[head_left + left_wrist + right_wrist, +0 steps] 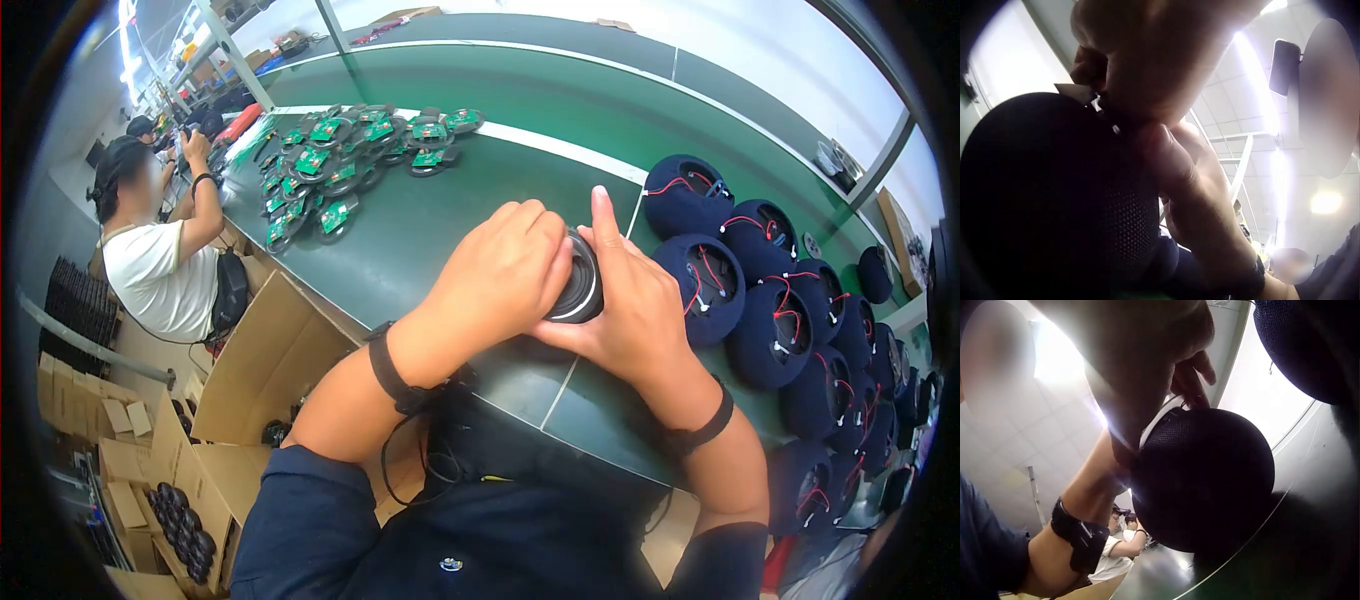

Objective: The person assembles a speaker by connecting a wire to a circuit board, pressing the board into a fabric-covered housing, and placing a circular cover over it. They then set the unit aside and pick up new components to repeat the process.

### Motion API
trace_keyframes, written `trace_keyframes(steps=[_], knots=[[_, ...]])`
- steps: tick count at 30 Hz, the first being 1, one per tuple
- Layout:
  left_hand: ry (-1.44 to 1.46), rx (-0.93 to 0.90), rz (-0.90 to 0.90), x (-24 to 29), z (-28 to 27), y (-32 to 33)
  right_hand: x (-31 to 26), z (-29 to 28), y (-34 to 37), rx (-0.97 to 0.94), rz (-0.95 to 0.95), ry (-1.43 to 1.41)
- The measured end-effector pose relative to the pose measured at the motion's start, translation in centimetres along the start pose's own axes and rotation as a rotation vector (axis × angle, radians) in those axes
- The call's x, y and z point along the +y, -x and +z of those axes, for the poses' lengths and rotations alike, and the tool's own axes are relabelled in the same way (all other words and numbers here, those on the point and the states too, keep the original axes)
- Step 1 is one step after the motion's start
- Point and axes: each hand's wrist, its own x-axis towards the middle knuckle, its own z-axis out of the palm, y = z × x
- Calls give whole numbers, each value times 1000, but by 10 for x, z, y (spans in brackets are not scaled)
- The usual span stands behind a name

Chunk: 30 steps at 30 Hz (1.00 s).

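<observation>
Between the two hands in the head view is a dark round piece [578, 285] with concentric rings and a pale rim. Its body shows as dark, rounded mesh in the left wrist view [1054, 194] and the right wrist view [1204, 481]. My left hand [505, 265] grips the piece from the left with curled fingers, which cover part of its face. On the other side my right hand [640, 300] holds it, thumb along the near edge and one finger pointing up. A pale edge [1161, 419] shows beside the mesh under the right hand.
Green circuit boards on black rings [345, 175] are heaped at the back left. Several dark blue round housings [690, 200] with red wires crowd the right side. An open cardboard box [265, 370] stands at the near left, and a person [165, 250] sits beyond it.
</observation>
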Motion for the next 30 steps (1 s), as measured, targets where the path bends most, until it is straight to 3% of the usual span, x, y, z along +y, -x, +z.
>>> trace_keyframes(steps=[2, 6, 9, 12, 15, 17, 20, 22, 23, 25, 29, 30], knots=[[33, -24, 54, -2, -4, 0, -1, -1, 2, -113, 100, 3], [134, -48, 126, -5, -14, 0, -5, 0, 1, -74, 93, -43], [210, -156, 2, -2, -23, 7, -5, -3, 2, -186, 148, -47], [143, 12, 268, -10, -37, 8, -9, -8, -4, -305, 325, -42], [287, 263, 114, -37, -42, -19, -9, -8, -3, -252, 238, -24], [312, 199, -55, -60, -17, -50, -13, -13, -5, -340, 250, -42], [272, 170, 12, -127, 54, -88, -19, -14, -7, -388, 272, -135], [23, 395, 76, -162, 102, -107, -21, -16, -12, -488, 369, -164], [34, 406, 93, -177, 118, -111, -22, -17, -17, -539, 415, -154], [62, 263, -67, -202, 141, -119, -20, -16, -26, -578, 441, -133], [96, 239, -179, -231, 179, -112, -19, -10, -41, -729, 447, -122], [74, 161, -221, -242, 190, -102, -18, -9, -42, -752, 427, -115]])
